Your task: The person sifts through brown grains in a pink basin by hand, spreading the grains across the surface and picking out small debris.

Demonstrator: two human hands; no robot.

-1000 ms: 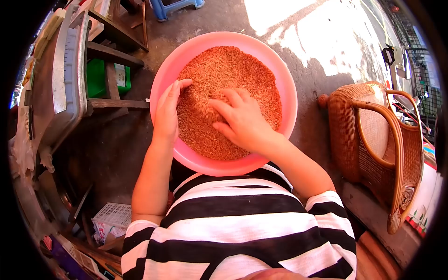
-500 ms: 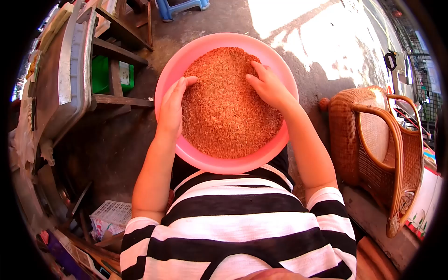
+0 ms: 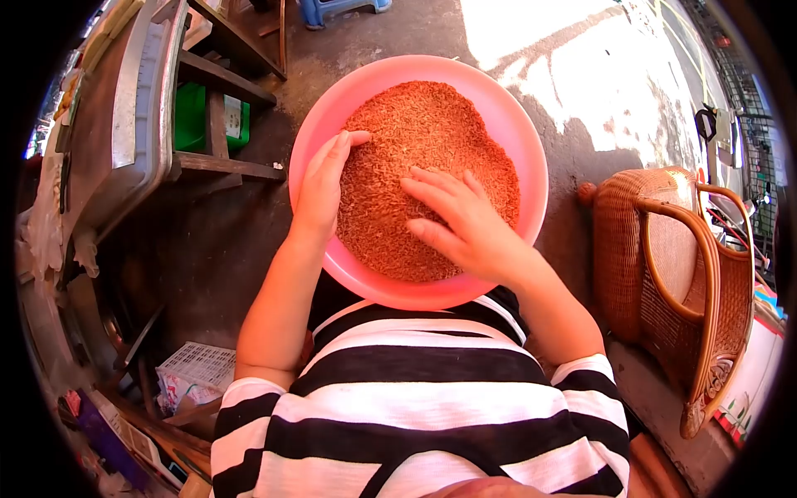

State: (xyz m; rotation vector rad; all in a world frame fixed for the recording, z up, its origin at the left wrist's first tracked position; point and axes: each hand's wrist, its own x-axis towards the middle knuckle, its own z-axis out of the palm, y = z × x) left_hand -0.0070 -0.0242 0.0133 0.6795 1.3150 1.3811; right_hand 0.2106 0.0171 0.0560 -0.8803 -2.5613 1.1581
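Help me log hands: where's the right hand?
In the head view, the right hand is over the grain in the basin, right of the left hand.

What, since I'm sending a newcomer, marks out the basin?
From the striped shirt at the bottom, look just above. The round basin there is partly covered by the left hand and right hand. Unlike the wicker chair at right, it is pink and holds brown grains.

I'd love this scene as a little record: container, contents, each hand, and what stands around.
Container: pink round basin
Contents: reddish-brown grains
Left hand: at the basin's left side
Right hand: over the grains, fingers slightly apart; contact unclear
To the right: brown wicker chair
To the left: green box behind wooden bars
Ahead: blue stool, partly out of view
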